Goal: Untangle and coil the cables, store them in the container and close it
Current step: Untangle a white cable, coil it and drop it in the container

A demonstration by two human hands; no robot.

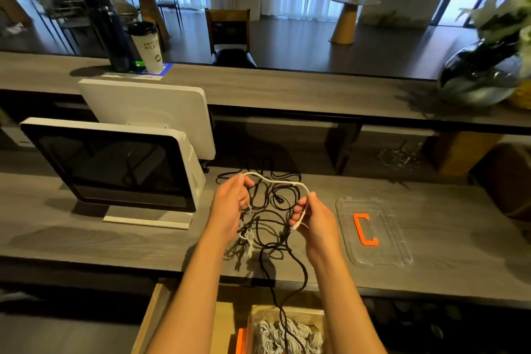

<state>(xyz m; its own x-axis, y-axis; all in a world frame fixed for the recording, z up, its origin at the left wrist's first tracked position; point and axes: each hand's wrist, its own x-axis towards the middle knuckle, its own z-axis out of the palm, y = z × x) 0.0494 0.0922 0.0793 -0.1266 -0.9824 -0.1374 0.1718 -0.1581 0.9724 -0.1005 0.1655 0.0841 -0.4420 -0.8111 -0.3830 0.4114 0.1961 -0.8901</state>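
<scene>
Tangle of black and white cables (267,210) lies mid-frame on grey wood-grain surface (86,238). Left of it: white-framed monitor w/ dark screen (115,169). Right: clear plastic lid w/ orange handle (373,231). Lower centre, below surface edge: clear plastic container (287,330) w/ grey cord inside.

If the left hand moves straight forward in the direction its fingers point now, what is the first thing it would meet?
Probably the tangle of black cables on the counter. The left hand, pinching the white cable, points forward and slightly right, and the black loops lie just past its fingertips. Depth is unclear from this one view.
</scene>
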